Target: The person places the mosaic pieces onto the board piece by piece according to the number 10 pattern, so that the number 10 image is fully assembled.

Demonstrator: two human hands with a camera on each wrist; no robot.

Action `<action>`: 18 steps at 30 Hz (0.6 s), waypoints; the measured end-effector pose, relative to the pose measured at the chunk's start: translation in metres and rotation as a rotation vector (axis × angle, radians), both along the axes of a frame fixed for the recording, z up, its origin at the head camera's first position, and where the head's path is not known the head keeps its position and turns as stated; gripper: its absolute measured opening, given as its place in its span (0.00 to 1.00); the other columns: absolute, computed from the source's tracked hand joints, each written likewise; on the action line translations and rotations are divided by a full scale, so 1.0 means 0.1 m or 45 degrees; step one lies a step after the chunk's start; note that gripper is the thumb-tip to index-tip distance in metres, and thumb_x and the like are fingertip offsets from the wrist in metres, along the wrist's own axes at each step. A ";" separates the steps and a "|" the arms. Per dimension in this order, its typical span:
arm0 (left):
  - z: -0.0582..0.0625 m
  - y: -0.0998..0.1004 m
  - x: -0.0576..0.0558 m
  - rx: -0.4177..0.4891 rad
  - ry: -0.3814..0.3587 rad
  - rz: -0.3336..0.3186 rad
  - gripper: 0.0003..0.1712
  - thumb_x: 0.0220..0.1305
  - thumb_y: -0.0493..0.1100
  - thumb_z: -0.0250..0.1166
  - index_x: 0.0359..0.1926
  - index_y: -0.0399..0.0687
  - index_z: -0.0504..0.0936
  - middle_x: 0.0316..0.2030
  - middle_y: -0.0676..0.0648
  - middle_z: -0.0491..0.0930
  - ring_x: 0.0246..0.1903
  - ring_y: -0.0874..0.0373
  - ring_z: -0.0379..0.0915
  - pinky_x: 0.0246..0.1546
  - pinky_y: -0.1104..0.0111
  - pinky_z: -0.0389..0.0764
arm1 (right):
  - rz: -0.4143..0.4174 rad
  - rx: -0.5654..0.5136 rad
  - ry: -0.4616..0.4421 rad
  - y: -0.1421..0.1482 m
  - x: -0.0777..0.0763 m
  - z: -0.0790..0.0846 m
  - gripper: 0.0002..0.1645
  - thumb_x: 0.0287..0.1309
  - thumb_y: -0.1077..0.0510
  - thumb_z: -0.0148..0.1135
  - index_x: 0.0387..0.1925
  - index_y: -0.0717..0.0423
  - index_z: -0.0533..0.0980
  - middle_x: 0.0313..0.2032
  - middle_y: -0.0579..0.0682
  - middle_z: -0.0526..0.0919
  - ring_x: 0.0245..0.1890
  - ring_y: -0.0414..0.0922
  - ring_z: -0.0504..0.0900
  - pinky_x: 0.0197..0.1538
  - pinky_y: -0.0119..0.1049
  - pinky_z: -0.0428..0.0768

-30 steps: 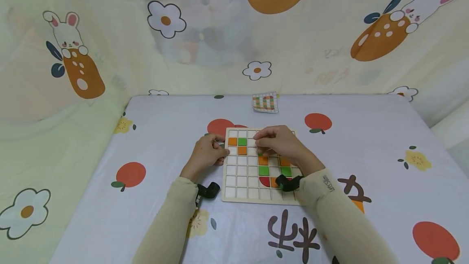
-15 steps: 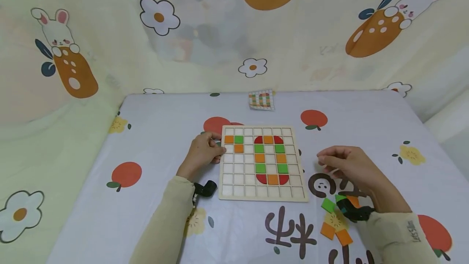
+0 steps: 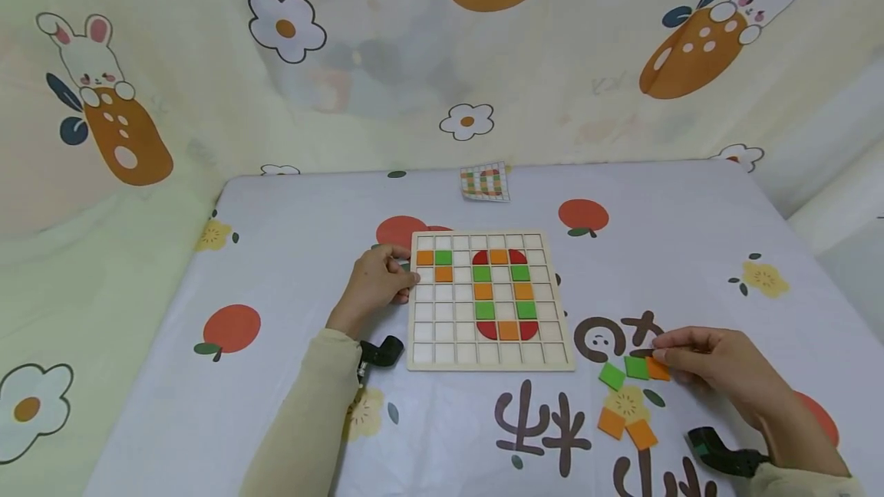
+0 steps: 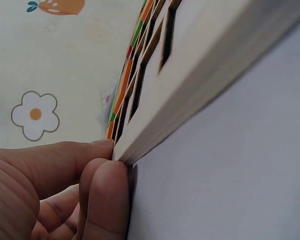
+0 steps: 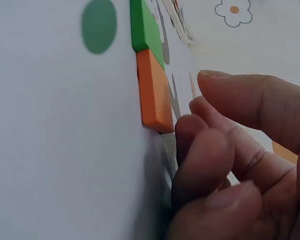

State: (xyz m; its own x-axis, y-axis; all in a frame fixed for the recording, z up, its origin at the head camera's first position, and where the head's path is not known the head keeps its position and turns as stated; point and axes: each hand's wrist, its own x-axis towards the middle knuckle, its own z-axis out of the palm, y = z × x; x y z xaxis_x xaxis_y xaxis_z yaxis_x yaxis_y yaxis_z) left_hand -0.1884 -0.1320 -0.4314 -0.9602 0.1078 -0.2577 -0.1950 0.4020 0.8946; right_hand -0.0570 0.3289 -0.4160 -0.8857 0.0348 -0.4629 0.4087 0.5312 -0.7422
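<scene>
A square wooden grid board (image 3: pixel 423 332) lies mid-table, with orange, green and red tiles set in some cells; on its right half they form a ring. My left hand (image 3: pixel 373 282) grips the board's left edge, thumb and finger meeting at the wooden rim (image 4: pixel 190 100) in the left wrist view. To the board's right, my right hand (image 3: pixel 725 366) hovers low beside an orange tile (image 3: pixel 658 369). In the right wrist view its thumb and fingers are parted with nothing between them, just short of that orange tile. A green tile (image 5: pixel 146 27) sits against the orange one.
Another green tile (image 3: pixel 611 376) and two orange tiles (image 3: pixel 611 423) lie loose to the front right of the board. A small card with a printed coloured grid (image 3: pixel 485 182) rests at the table's far edge. Behind hangs a patterned curtain (image 3: pixel 373 98).
My right hand has left the board and moved right and down to the loose tiles, uncovering the red-cornered ring. My left hand stays at the board's edge. The head view has shifted slightly.
</scene>
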 end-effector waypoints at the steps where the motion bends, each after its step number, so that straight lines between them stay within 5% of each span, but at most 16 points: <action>1: 0.00 0.00 0.00 0.000 -0.003 0.000 0.23 0.64 0.33 0.74 0.58 0.38 0.78 0.32 0.45 0.77 0.22 0.59 0.78 0.26 0.72 0.85 | -0.002 0.015 -0.003 0.01 0.03 -0.01 0.22 0.69 0.50 0.69 0.52 0.64 0.83 0.33 0.42 0.85 0.30 0.43 0.77 0.31 0.33 0.77; 9: 0.01 -0.01 -0.01 0.001 -0.011 0.004 0.23 0.64 0.33 0.74 0.58 0.38 0.78 0.33 0.44 0.77 0.21 0.60 0.78 0.26 0.72 0.85 | 0.143 0.245 0.133 -0.19 0.05 -0.03 0.24 0.56 0.52 0.79 0.52 0.60 0.86 0.36 0.50 0.80 0.39 0.43 0.73 0.38 0.29 0.72; 18: -0.02 0.01 -0.02 0.006 0.002 0.004 0.24 0.64 0.33 0.74 0.59 0.37 0.78 0.32 0.45 0.75 0.21 0.60 0.78 0.25 0.71 0.85 | 0.212 0.339 0.121 -0.28 0.02 0.00 0.22 0.51 0.52 0.83 0.44 0.58 0.85 0.35 0.50 0.76 0.41 0.47 0.72 0.36 0.31 0.70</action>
State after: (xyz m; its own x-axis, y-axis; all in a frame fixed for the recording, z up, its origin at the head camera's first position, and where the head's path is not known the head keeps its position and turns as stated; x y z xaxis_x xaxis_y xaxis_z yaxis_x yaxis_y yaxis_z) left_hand -0.1902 -0.1312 -0.4334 -0.9609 0.1062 -0.2558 -0.1949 0.3969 0.8969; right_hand -0.0547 0.3010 -0.4162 -0.9281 -0.0055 -0.3722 0.2357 0.7653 -0.5990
